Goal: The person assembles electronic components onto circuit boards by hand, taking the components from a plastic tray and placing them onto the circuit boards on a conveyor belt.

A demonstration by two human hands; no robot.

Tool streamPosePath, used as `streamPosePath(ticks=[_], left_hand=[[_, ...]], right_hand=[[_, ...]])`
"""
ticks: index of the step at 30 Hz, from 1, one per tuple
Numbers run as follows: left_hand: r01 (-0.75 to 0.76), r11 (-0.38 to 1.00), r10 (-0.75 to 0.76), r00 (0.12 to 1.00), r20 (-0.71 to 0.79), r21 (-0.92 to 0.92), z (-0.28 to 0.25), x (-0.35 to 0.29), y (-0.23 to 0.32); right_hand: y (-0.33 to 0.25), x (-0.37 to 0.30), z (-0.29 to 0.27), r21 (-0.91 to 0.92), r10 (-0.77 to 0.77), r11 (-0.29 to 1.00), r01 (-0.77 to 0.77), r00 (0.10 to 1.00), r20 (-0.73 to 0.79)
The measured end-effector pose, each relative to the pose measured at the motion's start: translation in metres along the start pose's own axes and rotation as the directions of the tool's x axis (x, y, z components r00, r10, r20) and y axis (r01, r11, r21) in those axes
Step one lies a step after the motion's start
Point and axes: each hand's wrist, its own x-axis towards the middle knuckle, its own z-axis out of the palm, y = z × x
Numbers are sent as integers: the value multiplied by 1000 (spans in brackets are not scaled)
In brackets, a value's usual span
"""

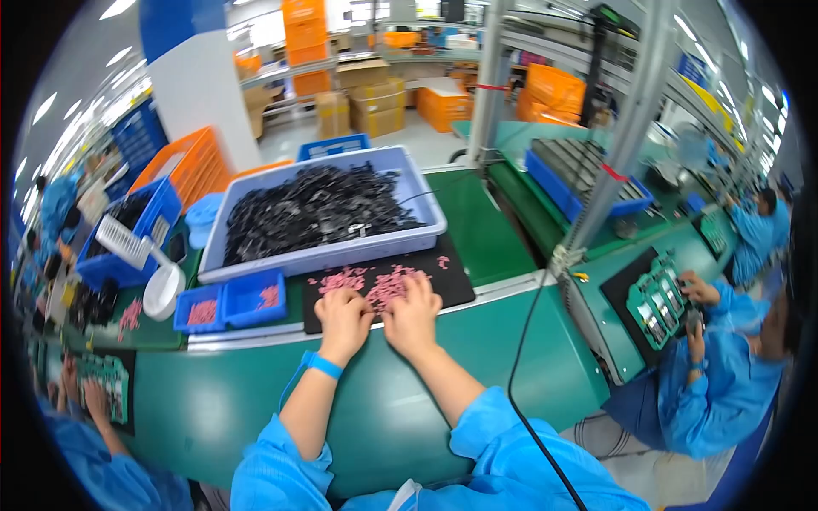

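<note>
- Spread in loose clusters on a black mat (pixel 456 285): small pink pieces (pixel 383 295).
- Lowered to them, near each other, with fingers bent: left hand (pixel 343 322) and right hand (pixel 412 317); no telling whether clamped on a piece or apart.
- Just left of the mat: small blue trays (pixel 244 320), holding more pink pieces.
- Beyond: large pale-blue bin (pixel 319 266), heaped with black parts (pixel 315 204).
- Nearer: green worktop (pixel 477 366).
- Well to the right: co-worker (pixel 724 392) in blue.

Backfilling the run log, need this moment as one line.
left hand: at pink parts | right hand: at pink parts | beneath: black mat | beyond: pale-blue tray of black parts
</note>
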Motion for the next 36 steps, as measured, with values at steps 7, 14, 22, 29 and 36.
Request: streamPosePath(ticks=[7,14,22,29,36], left_hand=[[-119,981,116,993,31,155,5,4,14],[-203,934,208,978,16,294,-11,-17,38],[-14,964,-45,975,217,264,-39,-85,31],[45,905,-180,942,284,424,-56,-88,60],[118,959,-188,945,267,259,-52,-91,58]], right_hand=[[2,-2,-4,-77,-12,997,9,999,-41],[-15,1,-6,-74,33,997,-38,997,-72],[-43,-25,-36,129,-14,991,16,1000,-17],[-55,-51,-16,173,-31,985,-7,975,219],[-47,-48,14,181,33,979,-95,947,319]])
